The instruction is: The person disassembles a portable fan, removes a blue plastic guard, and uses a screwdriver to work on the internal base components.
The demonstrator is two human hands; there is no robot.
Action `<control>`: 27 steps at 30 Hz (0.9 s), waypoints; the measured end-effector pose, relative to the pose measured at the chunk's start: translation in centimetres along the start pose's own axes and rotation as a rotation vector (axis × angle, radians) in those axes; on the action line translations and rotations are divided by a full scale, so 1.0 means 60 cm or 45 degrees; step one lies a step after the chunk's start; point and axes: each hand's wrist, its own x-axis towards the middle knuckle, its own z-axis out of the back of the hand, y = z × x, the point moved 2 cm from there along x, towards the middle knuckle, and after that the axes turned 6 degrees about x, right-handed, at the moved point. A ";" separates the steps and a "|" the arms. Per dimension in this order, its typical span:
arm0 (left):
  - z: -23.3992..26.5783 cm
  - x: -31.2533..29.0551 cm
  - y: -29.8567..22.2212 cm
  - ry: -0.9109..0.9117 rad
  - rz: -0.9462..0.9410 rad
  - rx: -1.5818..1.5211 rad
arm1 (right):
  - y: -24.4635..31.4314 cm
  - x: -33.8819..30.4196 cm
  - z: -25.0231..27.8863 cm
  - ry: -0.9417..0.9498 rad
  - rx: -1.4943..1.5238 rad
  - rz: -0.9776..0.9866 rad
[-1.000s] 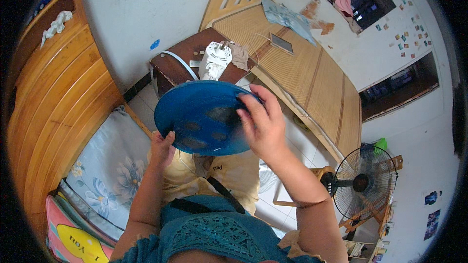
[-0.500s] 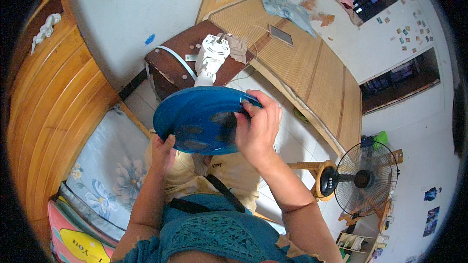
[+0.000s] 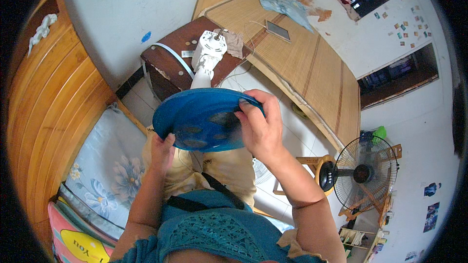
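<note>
1. Left hand (image 3: pixel 162 150) and right hand (image 3: pixel 263 126), both gripping! The left pinches the lower-left rim with its thumb over the near face; the right clasps the right-hand edge, fingers curled.
2. Over at far left, a wooden cabinet (image 3: pixel 48 117) rises, a white cloth (image 3: pixel 44 27) draped near its top.
3. Below it, pink-and-yellow cushion (image 3: pixel 80 246) in the corner, then blue-grey floral bedding (image 3: pixel 109 165) just beside.
4. And here's the blue disc (image 3: pixel 195 109), tilted, held up between the hands above the pale yellow trousers (image 3: pixel 224 175)! Several dark grey patches show on the face turned this way.
5. Just beyond, the dark brown surface (image 3: pixel 184 39), with a pale curved strip (image 3: pixel 173 53) along its left side.
6. Next, the white motor unit (image 3: pixel 212 46), a metal shaft poking out of its top; the disc hides its lower part, so no telling what it stands on. A beige cloth (image 3: pixel 233 44) lies right beside it.
7. Swinging right, the bed (image 3: pixel 312 78) wears a woven mat, and on it lie a flat dark-screened device (image 3: pixel 278 30) and a pale blue cloth (image 3: pixel 285 5).
8. Far right, a wooden stool (image 3: pixel 304 160) and the black fan (image 3: pixel 365 173), round cage facing up.
</note>
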 end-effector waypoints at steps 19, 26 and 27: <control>-0.044 0.008 -0.029 0.038 -0.034 -0.042 | -0.015 -0.004 0.002 -0.103 -0.051 -0.178; -0.074 0.011 -0.061 0.044 0.016 0.184 | -0.035 -0.009 0.008 -0.182 -0.119 -0.286; -0.077 0.016 -0.061 0.060 0.043 0.197 | -0.042 -0.007 0.012 -0.193 -0.124 -0.296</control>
